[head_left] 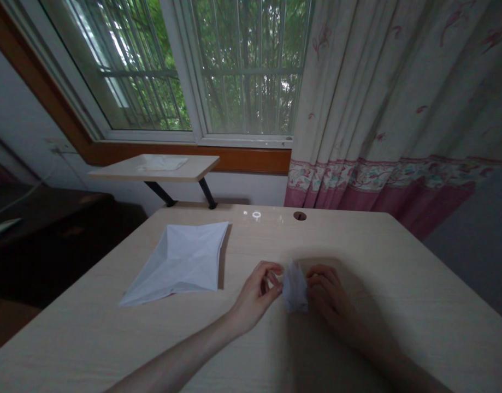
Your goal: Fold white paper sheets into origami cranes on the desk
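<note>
A small folded piece of white paper (pixel 295 289) stands on the light wooden table (pixel 398 305) between my two hands. My left hand (pixel 257 295) pinches its left edge with curled fingers. My right hand (pixel 328 295) holds its right side, fingers closed against the paper. A larger creased white sheet (pixel 179 262), partly folded into a kite-like shape, lies flat on the table to the left, apart from both hands.
A cable hole (pixel 300 216) sits near the table's far edge. A small raised shelf (pixel 156 167) stands at the back left under the window. A pink-bordered curtain (pixel 390 136) hangs at the right. A dark cabinet (pixel 37 229) stands beside the table on the left.
</note>
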### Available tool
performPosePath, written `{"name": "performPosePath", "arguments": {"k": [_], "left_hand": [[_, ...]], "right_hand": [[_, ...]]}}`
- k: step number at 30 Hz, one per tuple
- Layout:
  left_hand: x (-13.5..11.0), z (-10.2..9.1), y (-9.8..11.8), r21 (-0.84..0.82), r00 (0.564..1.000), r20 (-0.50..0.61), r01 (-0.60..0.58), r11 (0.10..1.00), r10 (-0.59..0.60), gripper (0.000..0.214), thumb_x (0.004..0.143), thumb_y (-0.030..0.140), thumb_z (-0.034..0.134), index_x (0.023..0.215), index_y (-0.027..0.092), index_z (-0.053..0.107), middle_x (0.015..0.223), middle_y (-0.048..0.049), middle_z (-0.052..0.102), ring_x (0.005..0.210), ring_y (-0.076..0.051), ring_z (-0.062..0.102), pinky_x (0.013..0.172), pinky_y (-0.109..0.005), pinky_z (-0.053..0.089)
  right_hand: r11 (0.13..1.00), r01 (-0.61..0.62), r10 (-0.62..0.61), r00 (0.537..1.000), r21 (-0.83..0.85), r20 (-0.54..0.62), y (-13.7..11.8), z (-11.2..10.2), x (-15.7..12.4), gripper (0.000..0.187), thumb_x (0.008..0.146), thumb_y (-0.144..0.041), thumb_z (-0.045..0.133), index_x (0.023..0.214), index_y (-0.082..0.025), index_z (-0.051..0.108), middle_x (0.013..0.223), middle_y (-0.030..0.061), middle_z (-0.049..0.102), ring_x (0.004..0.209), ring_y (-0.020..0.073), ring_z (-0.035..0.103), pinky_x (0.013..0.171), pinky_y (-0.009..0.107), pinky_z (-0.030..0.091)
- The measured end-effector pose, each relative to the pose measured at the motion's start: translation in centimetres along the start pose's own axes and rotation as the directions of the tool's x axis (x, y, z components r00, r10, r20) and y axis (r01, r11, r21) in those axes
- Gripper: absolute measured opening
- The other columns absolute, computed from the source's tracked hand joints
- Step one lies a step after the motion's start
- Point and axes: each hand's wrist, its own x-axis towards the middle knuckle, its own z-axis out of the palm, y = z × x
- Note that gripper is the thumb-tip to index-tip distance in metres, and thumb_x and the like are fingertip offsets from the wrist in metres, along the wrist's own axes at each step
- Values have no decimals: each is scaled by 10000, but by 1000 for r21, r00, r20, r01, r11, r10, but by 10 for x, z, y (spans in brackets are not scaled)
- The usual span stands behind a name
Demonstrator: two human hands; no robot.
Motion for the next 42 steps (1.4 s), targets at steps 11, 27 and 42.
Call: {"name": "performPosePath", "arguments": {"k": [11,27,42], "left_hand": [[-12,-2,-3,271,949,122,-315,910,292,565,870,59,558,1353,318,423,1369,-89,362,991,-185,551,793,-315,519],[-10,-1,-1,304,890,120,-455,837,440,398,821,-6,543,1097,258,433,1210,-86,479,1256,-244,440,980,-414,484],[-12,-3,12,336,926,142,-377,863,350,225,796,112,560,986,219,507,1155,-93,582,1074,-243,581,899,-382,489]], "right_hand": [[996,86,-86,996,24,1,-1,1,0,102,983,-178,477,952,-246,546,1021,60,566,1012,231,520,877,390,474],[991,132,-132,991,-5,20,-3,0,1,122,968,-139,469,949,-237,540,991,57,580,985,218,541,867,381,479],[990,141,-141,990,5,10,-3,0,1,130,952,-121,488,953,-240,538,997,57,579,986,220,534,855,389,486]]}}
